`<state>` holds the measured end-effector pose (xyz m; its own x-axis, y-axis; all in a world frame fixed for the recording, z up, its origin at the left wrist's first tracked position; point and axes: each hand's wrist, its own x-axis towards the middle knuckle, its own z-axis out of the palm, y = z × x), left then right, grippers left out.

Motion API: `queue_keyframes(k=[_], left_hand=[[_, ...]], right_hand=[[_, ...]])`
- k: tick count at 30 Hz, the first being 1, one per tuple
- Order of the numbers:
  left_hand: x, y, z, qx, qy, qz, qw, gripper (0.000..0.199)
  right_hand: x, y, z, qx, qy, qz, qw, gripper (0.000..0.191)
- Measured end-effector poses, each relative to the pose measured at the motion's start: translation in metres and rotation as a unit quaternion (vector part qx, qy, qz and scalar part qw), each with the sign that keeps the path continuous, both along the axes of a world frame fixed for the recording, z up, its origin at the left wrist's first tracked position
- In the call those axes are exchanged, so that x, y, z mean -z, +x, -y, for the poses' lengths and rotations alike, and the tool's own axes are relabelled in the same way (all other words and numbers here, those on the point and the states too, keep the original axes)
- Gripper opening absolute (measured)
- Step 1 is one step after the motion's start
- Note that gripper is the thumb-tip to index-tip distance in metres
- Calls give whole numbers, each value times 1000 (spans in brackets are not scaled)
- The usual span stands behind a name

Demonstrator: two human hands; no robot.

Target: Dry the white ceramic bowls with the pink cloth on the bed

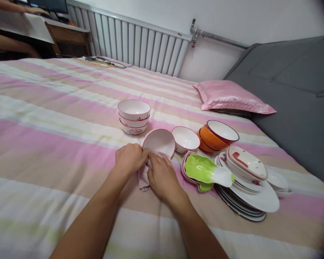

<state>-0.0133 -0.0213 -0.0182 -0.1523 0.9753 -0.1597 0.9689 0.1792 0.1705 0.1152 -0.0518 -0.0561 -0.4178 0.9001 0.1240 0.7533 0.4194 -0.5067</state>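
Note:
A white bowl with a red rim (160, 140) is tilted toward me above the striped bedspread. My left hand (131, 157) grips its left edge, fingers curled. My right hand (162, 175) presses a pale pink cloth (144, 178) against the lower part of the bowl, its fingers bent around the cloth. Behind my left hand stands a stack of three similar bowls (134, 117). Another red-rimmed bowl (185, 139) sits upright just right of the held one.
Orange bowls (213, 138), green leaf-shaped dishes (201, 169) and a pile of plates (270, 198) stand to the right. A pink pillow (232, 95) lies near the grey headboard (291, 75). Cables (105, 62) lie at the far edge. Another person sits at a desk, back left.

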Motion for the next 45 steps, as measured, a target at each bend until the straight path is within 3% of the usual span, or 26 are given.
queue_keyframes(k=[13, 22, 30, 37, 45], left_hand=[[-3, -4, 2, -7, 61, -12, 998, 44], [-1, -4, 0, 32, 78, -15, 996, 44], [0, -5, 0, 29, 77, -18, 996, 44], [0, -6, 0, 40, 77, -18, 996, 44], [-1, -6, -1, 38, 70, -23, 997, 42]], right_hand=[[-7, 8, -3, -29, -10, -47, 998, 53], [-11, 11, -4, 11, -29, -55, 998, 53], [-16, 16, -6, 28, -31, -63, 997, 56], [-16, 26, -13, 121, 1, -116, 986, 51], [-14, 29, -20, 254, 68, -283, 923, 27]])
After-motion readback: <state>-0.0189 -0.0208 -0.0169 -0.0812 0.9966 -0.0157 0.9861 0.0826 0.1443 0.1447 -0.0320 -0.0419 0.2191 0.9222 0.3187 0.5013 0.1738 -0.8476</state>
